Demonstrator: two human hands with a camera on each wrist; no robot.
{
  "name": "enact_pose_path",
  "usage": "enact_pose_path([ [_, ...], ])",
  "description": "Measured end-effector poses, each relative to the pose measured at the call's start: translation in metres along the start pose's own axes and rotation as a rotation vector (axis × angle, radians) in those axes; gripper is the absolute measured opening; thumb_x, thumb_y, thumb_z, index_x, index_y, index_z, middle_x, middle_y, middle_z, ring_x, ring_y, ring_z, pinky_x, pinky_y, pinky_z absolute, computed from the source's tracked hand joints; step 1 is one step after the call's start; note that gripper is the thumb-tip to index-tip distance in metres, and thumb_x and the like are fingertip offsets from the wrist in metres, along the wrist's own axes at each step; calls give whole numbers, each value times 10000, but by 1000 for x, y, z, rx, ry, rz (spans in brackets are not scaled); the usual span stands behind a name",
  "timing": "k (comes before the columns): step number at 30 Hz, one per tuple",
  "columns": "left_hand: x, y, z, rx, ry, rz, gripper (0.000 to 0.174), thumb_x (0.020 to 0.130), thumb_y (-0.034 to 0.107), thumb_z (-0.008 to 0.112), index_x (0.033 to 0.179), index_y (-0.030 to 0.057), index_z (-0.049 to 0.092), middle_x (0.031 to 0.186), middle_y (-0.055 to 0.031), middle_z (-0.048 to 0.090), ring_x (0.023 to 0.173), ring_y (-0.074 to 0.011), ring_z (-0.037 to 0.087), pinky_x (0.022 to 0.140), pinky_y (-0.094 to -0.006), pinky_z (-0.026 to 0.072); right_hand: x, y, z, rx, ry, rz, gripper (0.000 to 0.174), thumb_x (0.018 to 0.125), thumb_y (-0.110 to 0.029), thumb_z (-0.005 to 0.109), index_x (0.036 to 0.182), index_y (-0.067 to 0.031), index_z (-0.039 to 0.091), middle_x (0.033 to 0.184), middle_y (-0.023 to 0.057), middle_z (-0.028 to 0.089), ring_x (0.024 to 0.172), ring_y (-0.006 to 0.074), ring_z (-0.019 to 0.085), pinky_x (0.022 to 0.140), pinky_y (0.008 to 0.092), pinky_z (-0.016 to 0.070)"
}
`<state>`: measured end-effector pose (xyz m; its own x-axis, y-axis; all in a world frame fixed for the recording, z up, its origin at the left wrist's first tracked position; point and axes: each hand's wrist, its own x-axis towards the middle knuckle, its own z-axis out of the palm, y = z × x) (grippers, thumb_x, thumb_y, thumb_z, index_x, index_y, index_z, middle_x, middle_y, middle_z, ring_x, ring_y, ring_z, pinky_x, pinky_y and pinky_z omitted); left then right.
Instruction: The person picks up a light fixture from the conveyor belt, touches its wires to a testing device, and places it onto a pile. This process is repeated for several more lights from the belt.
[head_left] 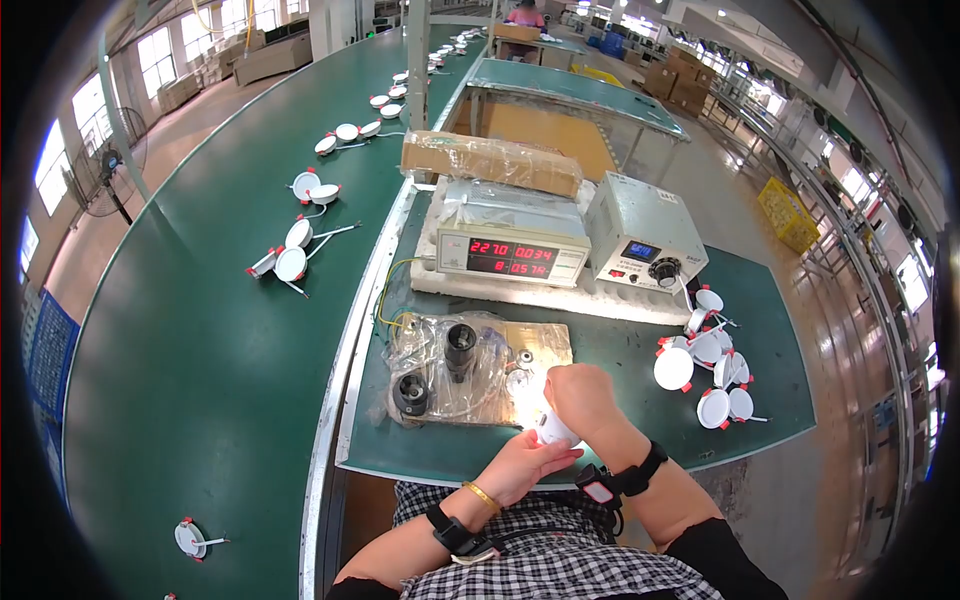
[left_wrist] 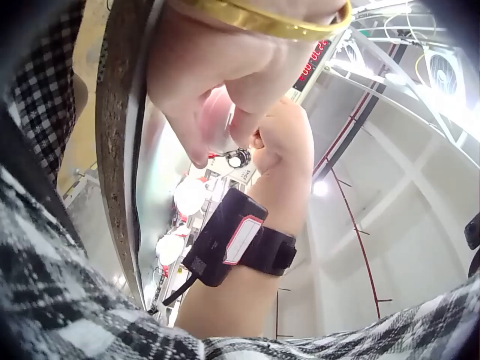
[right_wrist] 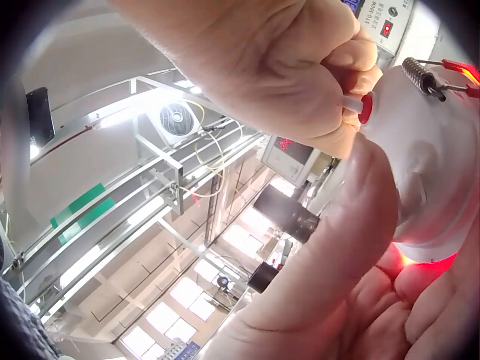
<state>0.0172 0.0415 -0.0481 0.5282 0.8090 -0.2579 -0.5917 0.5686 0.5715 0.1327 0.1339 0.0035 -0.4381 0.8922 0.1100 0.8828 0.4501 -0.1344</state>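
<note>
A white round downlight (head_left: 556, 428) is held over the near edge of the bench by my left hand (head_left: 520, 468). Light glows red through the left fingers in the right wrist view, where the white lamp body (right_wrist: 427, 165), its spring clip (right_wrist: 418, 78) and a red grommet (right_wrist: 366, 109) show. My right hand (head_left: 585, 400) has its fingers curled round the white cable (right_wrist: 351, 103) coming out of that grommet. Just beyond the hands lies a plastic-wrapped board (head_left: 548, 345) with two black cylindrical sockets (head_left: 460, 350); bright light falls on its near right part.
Behind the board stand a meter (head_left: 512, 258) with red digits and a grey power box (head_left: 648, 240) with a knob. Several white downlights (head_left: 674, 369) are piled at the right. On the left runs a green conveyor (head_left: 210, 340) carrying more downlights (head_left: 291, 263).
</note>
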Motion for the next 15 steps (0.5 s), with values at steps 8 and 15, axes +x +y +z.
enact_pose_path([
  [8, 2, -3, -2, -8, 2, -6, 390, 970, 195, 545, 1276, -24, 445, 1257, -101, 539, 1159, -209, 550, 1015, -323, 446, 0, -2, -5, -9, -44, 11, 140, 767, -170, 601, 729, -65, 685, 701, 150, 666, 673, 312, 670, 597, 421, 530],
  [15, 2, -3, -3, 13, -10, -7, 391, 985, 204, 513, 1291, -24, 429, 1270, -109, 531, 1171, -216, 545, 1023, -330, 441, -1, -4, -9, -1, -37, 12, 137, 766, -165, 607, 724, -58, 682, 695, 152, 662, 668, 318, 667, 593, 425, 528],
])
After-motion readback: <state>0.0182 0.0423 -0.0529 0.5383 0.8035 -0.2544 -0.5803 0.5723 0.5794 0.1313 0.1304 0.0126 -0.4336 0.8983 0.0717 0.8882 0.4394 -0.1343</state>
